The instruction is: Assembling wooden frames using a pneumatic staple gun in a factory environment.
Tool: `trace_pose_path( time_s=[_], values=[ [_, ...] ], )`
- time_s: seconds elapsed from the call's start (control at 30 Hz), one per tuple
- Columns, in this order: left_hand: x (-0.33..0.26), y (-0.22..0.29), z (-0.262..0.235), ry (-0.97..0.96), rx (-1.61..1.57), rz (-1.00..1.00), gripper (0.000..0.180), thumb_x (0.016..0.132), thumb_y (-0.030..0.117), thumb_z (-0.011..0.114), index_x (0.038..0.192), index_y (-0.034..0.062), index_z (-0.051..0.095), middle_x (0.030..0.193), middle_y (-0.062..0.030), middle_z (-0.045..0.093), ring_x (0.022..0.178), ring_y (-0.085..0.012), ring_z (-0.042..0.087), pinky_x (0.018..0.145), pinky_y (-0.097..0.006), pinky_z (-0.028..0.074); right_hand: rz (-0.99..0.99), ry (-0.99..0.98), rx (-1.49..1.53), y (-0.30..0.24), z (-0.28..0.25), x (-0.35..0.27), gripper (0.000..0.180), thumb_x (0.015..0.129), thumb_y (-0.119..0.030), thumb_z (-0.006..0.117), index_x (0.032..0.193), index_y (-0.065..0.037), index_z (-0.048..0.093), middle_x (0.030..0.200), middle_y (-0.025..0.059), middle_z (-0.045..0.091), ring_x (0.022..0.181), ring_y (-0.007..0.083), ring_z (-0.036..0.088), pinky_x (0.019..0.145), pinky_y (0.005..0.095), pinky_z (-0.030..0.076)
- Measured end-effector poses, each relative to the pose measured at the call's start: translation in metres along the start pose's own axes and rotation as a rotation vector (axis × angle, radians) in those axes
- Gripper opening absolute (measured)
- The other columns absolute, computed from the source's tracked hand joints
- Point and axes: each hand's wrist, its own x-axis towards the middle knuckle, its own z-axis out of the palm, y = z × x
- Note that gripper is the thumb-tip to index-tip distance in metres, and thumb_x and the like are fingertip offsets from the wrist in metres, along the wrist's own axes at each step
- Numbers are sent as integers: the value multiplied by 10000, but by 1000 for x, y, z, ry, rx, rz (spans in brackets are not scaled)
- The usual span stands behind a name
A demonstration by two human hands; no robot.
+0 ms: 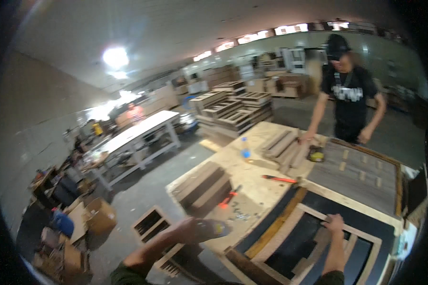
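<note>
My left hand (pixel 189 230) is closed around a clear plastic bottle (pixel 210 229) with some yellow near its end, held sideways off the table's near left corner. Motion blurs the bottle, and its contents cannot be made out. My right hand (pixel 335 222) grips the upper rail of a pale wooden frame (pixel 289 224) with inner crossbars. Beneath that frame lies a dark panel (pixel 270 217) edged with a brown wooden strip (pixel 283 216).
Plywood table (pixel 248 190) carries stacked boards (pixel 202 185), slats (pixel 285 147), small metal pieces (pixel 242 211), orange-handled tools (pixel 278 179), a blue-capped bottle (pixel 245 148) and a grey panel (pixel 356 173). Across it, a person (pixel 349 90) touches the slats. Cardboard box (pixel 100 214) sits on the floor at left.
</note>
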Motion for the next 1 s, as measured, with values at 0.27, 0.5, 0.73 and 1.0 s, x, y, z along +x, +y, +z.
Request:
trace_pose_path(
  time_s=[0.27,0.5,0.73,1.0],
  values=[
    [-13,-72,29,264,163,212,319,706,322,751,902,92,649,826,-105,676,758,-268,656,681,-360,519,64,73,-1,-37,-5,-3,383,643,-421,744,968,-225,688,975,89,595,974,308,554,865,466,428],
    [-5,-28,21,87,-486,105,343,788,195,674,1097,51,633,1007,-114,672,876,-158,626,804,-310,503,140,136,33,-34,-11,-18,361,656,-379,745,972,-216,684,1002,55,568,1038,270,507,927,439,380],
    [-10,-52,27,190,-91,19,426,655,292,775,986,58,644,871,-131,676,780,-270,652,729,-379,520,53,74,2,-47,-3,-1,375,645,-387,746,966,-203,685,960,81,594,956,296,554,861,441,440],
    [39,-63,37,-69,100,70,380,689,254,762,958,36,606,823,-138,665,699,-232,635,682,-365,511,224,-174,-9,-70,-33,12,493,656,-490,721,1020,-162,668,1237,150,510,1165,349,470,974,507,366]
  ],
)
